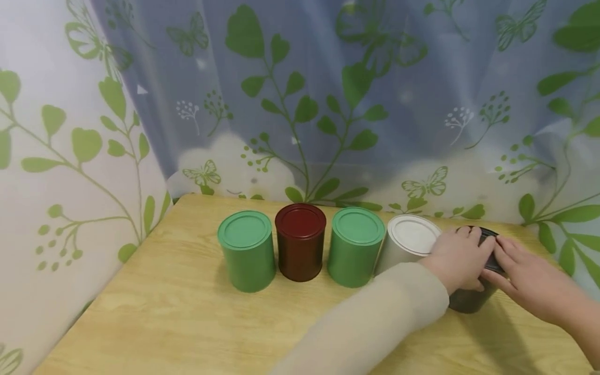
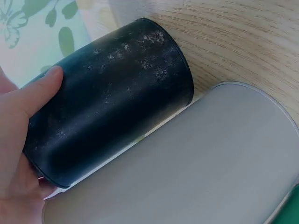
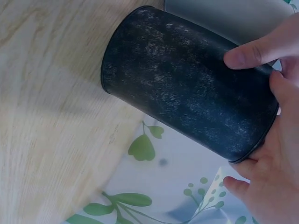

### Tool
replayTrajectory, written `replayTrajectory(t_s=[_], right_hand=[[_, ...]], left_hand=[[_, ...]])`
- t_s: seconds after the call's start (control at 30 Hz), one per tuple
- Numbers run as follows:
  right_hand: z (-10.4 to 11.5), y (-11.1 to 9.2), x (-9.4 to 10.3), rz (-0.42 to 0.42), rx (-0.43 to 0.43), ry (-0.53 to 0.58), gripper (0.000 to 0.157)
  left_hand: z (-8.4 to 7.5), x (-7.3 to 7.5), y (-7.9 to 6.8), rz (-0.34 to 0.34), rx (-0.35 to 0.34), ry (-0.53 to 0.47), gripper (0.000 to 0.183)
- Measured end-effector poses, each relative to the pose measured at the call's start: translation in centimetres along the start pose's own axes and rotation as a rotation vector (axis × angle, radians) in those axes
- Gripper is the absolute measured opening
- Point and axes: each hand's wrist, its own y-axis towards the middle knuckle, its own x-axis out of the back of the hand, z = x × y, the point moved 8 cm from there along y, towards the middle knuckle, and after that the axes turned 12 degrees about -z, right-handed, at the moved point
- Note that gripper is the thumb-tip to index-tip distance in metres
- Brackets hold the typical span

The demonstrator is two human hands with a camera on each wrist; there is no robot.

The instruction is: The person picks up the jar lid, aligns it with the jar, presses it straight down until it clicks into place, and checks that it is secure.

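A black can [image 1: 469, 299] with pale scuffs on its side stands at the right end of a row of lidded cans. Over the left part of its lid lies my left hand [image 1: 459, 258], its thumb down against the side wall. From the right, my right hand [image 1: 536, 278] grips the same rim, with the thumb at the near side. Both hands cover much of the black lid. Close beside the black can is a white can [image 1: 414, 235], partly hidden by my left hand and sleeve. In the right wrist view, both thumbs show on the black can [image 3: 187, 84].
Left of the white can stand a green can [image 1: 356, 260], a dark red can [image 1: 300, 255] and another green can [image 1: 248, 263]. All rest on a wood-grain table [image 1: 187, 323]. A leaf-patterned curtain [image 1: 309, 104] hangs behind and at the left.
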Motion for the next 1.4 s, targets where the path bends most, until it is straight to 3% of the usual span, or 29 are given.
replayTrajectory(t_s=[0.3, 0.53, 0.77, 1.0, 1.17, 1.27, 1.4], right_hand=[[0.5, 0.0, -0.1, -0.035, 0.055, -0.095, 0.076], [3.0, -1.3, 1.8, -0.276, 0.15, -0.363, 0.07], [3.3, -1.1, 2.1, -0.269, 0.181, -0.4, 0.077], [2.9, -0.9, 1.9, -0.232, 0.16, -0.413, 0.072], [3.4, -1.3, 2.4, -0.32, 0.173, -0.397, 0.075], [3.3, -1.4, 2.3, -0.32, 0.152, -0.385, 0.074], [3.0, -1.1, 1.8, -0.269, 0.093, -0.338, 0.062]], left_hand=[[0.2, -0.6, -0.6, -0.02, 0.091, 0.096, 0.099], [0.1, -0.6, -0.6, -0.015, 0.084, 0.091, 0.095], [0.2, -0.1, -0.7, -0.101, 0.034, 0.125, 0.091], [-0.6, 0.4, -1.3, -0.137, -0.007, 0.267, 0.09], [-0.5, 0.5, -1.9, -0.182, 0.061, 0.148, 0.085], [-0.3, 0.3, -2.1, -0.156, 0.118, 0.059, 0.08], [0.1, 0.1, -2.1, -0.1, 0.152, 0.048, 0.079]])
